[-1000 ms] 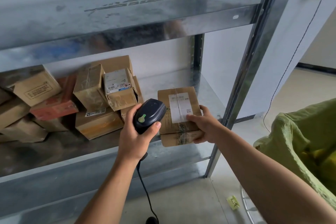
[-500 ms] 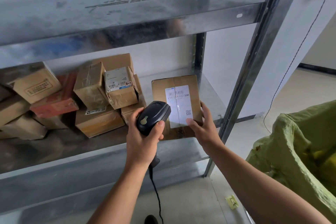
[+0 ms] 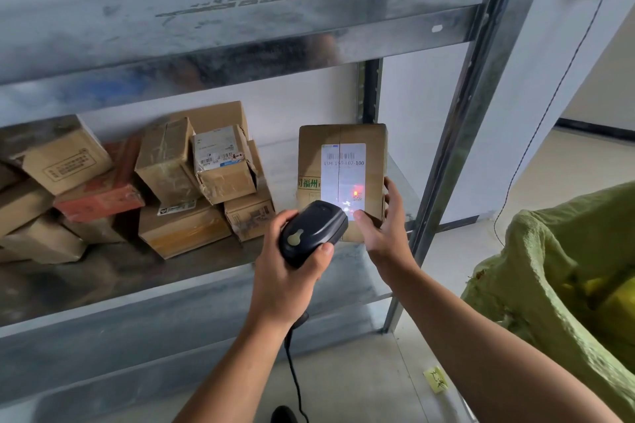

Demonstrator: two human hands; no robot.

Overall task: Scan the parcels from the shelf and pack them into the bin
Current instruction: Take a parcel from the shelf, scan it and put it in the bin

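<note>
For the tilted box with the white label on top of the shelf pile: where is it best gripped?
Take the labelled box by its top and bottom edges, from the front. It leans back with the label facing out; one side presses against a taped box, probably leaving fingers little room there.

On white label [image 3: 343, 178] of held parcel [image 3: 309, 154]: "LSH 159-107-100", middle digits perhaps misread. Beside it, printed green on the cardboard: "福州". Elsewhere too blurred.
</note>
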